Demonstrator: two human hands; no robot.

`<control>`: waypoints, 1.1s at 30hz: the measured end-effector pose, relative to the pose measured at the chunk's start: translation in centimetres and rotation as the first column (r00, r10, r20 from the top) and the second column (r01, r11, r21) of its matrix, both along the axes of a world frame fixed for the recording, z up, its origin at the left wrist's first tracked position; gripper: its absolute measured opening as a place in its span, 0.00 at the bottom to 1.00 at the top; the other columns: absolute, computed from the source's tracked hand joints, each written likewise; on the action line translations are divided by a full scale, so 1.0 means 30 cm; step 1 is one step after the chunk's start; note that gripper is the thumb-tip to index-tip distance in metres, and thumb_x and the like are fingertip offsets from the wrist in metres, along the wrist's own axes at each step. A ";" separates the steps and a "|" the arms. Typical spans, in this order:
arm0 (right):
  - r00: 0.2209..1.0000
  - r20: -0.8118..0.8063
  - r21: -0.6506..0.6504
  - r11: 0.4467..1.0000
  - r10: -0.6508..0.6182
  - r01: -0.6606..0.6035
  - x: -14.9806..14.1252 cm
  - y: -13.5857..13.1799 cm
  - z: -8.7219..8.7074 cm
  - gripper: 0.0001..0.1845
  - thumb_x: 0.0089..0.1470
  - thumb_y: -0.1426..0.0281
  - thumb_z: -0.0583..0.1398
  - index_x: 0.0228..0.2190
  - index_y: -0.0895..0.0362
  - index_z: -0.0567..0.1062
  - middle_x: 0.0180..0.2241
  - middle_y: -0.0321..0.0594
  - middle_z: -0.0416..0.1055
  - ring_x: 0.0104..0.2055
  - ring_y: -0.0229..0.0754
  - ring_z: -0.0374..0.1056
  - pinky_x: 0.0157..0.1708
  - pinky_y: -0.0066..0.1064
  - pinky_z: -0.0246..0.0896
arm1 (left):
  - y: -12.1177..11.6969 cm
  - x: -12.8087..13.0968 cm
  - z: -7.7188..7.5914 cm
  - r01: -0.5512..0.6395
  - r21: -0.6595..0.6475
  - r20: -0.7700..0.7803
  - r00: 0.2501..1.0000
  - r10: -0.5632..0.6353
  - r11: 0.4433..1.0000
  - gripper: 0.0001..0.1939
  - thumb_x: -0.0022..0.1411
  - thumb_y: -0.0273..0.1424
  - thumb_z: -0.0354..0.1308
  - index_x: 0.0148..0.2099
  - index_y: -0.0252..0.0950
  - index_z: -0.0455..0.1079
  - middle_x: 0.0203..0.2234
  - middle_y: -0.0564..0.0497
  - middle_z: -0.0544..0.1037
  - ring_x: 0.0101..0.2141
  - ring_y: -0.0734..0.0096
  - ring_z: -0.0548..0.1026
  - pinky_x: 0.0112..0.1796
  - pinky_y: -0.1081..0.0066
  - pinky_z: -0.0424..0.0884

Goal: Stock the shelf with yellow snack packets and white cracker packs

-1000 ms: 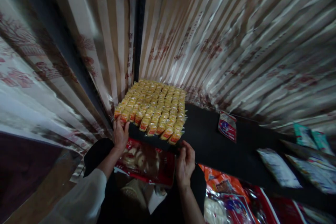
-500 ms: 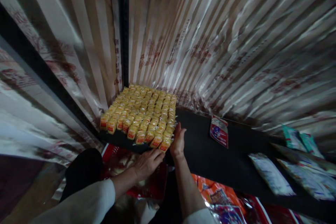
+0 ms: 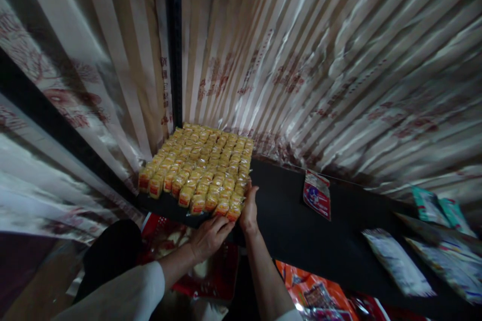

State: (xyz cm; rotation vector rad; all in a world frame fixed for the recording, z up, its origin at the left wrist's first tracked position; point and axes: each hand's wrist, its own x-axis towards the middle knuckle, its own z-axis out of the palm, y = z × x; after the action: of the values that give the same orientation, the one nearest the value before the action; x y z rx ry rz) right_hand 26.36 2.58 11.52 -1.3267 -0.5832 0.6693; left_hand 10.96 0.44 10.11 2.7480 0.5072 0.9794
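Observation:
Many small yellow packets [image 3: 203, 160] with red-orange labels stand in tight rows on a black shelf [image 3: 278, 210], in its left corner. My left hand [image 3: 211, 236] touches the front edge of the rows near their right end, fingers stretched forward and side by side. Against the right side of the block lies my right hand [image 3: 249, 211], its palm turned to the packets and its thumb standing out. Part of its fingers is hidden behind the outer packets. Neither hand is wrapped round a single packet.
Striped sheeting [image 3: 241, 50] hangs behind, with a dark post [image 3: 175, 40] at the corner. A red-purple packet [image 3: 317, 194], a whitish packet [image 3: 397, 261] and green packets [image 3: 429, 205] lie to the right. Below are a red basket [image 3: 226, 271] and orange bags [image 3: 320, 288].
Both hands stay against the packet block, at its front and right side. The right hand sits slightly lower and further left in view. The view has shifted a little.

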 end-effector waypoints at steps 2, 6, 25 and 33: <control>0.999 -0.034 -0.005 1.000 -0.005 0.005 0.025 0.004 0.003 0.37 0.56 0.44 0.40 0.57 0.50 0.62 0.54 0.39 0.68 0.56 0.41 0.63 0.55 0.41 0.58 | 0.003 -0.002 0.009 -0.005 0.007 0.002 1.000 0.005 1.000 0.15 0.67 0.23 0.42 0.51 0.34 0.67 0.35 0.48 0.74 0.36 0.71 0.74 0.39 0.73 0.74; 0.980 -0.192 -0.031 0.998 -0.058 0.052 0.073 0.047 0.039 0.40 0.55 0.42 0.39 0.60 0.51 0.57 0.61 0.42 0.57 0.59 0.44 0.58 0.56 0.44 0.55 | 0.002 -0.009 0.024 -0.002 0.023 -0.014 1.000 0.002 1.000 0.15 0.68 0.23 0.41 0.50 0.33 0.66 0.34 0.48 0.75 0.35 0.70 0.74 0.38 0.73 0.75; 0.874 -0.467 0.181 0.982 0.134 -0.054 0.058 0.150 0.066 0.33 0.52 0.42 0.47 0.52 0.45 0.67 0.49 0.33 0.72 0.51 0.42 0.68 0.53 0.41 0.59 | -0.002 0.016 -0.021 -0.080 0.034 0.029 0.996 0.079 0.996 0.17 0.69 0.24 0.39 0.53 0.35 0.64 0.35 0.50 0.74 0.35 0.76 0.75 0.38 0.79 0.73; 0.882 -0.453 0.172 0.983 0.131 -0.058 0.052 0.154 0.058 0.34 0.53 0.43 0.47 0.55 0.45 0.64 0.50 0.34 0.71 0.51 0.43 0.68 0.53 0.41 0.58 | -0.002 0.021 -0.004 -0.078 -0.009 0.067 0.995 0.078 0.997 0.16 0.69 0.25 0.39 0.52 0.34 0.65 0.33 0.50 0.75 0.33 0.75 0.76 0.36 0.77 0.74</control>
State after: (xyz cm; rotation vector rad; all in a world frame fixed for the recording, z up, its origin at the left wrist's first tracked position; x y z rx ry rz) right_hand 27.94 7.21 13.26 -0.9493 -0.3010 0.9681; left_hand 11.59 0.39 9.99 2.6979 0.6097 1.0824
